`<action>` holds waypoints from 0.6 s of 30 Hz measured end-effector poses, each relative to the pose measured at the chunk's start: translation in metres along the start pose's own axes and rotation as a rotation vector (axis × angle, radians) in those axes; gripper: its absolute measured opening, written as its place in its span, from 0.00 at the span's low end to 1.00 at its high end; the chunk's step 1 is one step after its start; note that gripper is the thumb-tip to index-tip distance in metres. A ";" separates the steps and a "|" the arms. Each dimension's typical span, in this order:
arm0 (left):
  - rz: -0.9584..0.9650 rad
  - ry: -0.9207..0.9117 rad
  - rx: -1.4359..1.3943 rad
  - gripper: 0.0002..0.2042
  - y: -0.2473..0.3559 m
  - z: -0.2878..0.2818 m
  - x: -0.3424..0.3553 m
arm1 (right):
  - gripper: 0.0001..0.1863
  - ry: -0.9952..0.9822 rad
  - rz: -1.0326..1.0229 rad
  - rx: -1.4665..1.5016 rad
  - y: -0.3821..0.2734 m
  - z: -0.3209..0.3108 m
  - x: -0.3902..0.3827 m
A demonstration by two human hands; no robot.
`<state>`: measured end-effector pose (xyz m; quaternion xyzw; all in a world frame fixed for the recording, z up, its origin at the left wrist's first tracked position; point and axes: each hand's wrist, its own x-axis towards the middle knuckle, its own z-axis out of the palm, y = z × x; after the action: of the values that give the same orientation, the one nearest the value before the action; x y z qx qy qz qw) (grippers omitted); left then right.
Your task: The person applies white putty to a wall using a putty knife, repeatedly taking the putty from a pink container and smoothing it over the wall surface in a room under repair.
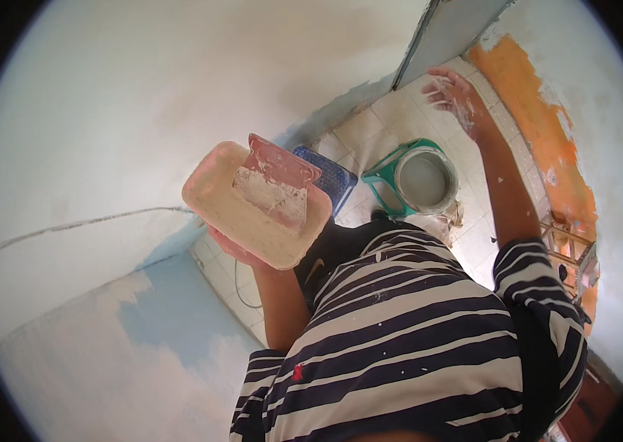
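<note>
Clerk: Item one?

Checker: Tray (195, 177), pink, oblong, rounded corners; left of centre in the frame, tilted, pale paste (261, 194) inside.

Clerk: Held how?

Checker: Left hand (236, 245), at the tray's lower left side; grip clamped on the tray from beneath, fingers partly hidden by it.

Clerk: Item two?

Checker: Scraper (282, 162), reddish pink; lies in the tray at its upper right side, top edge jutting past the rim, lower part coated with paste.

Clerk: Right hand?

Checker: Right hand (460, 102), upper right of the frame, well apart from the tray; grip apart, fingers loosely bent, white smears on them.

Clerk: Remaining entries?

Checker: Bucket (400, 179), round, greyish contents, right of centre. Stool (403, 151), green, under the bucket. Blue plastic piece (330, 173), kind uncertain, partly behind the tray. Floor (370, 129), pale tiles. Wall (514, 70), upper right, with a peeling orange strip. Shirt (407, 317), striped, lower centre.
</note>
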<state>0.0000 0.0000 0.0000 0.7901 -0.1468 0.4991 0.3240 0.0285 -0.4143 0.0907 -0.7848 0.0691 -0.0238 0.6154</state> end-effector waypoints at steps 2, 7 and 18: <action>-0.629 -0.015 -0.555 0.32 0.009 -0.034 -0.006 | 0.22 0.078 0.077 0.166 0.042 0.016 -0.002; -0.939 0.029 -1.028 0.30 0.023 -0.078 0.065 | 0.19 0.031 0.293 0.437 0.070 0.070 -0.035; -1.002 0.094 -0.816 0.29 0.064 -0.112 0.016 | 0.18 -0.037 0.435 0.403 0.123 0.059 -0.036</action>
<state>-0.1059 0.0270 0.0700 0.5535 0.0760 0.2256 0.7981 -0.0093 -0.3809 -0.0411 -0.6138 0.2182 0.1096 0.7507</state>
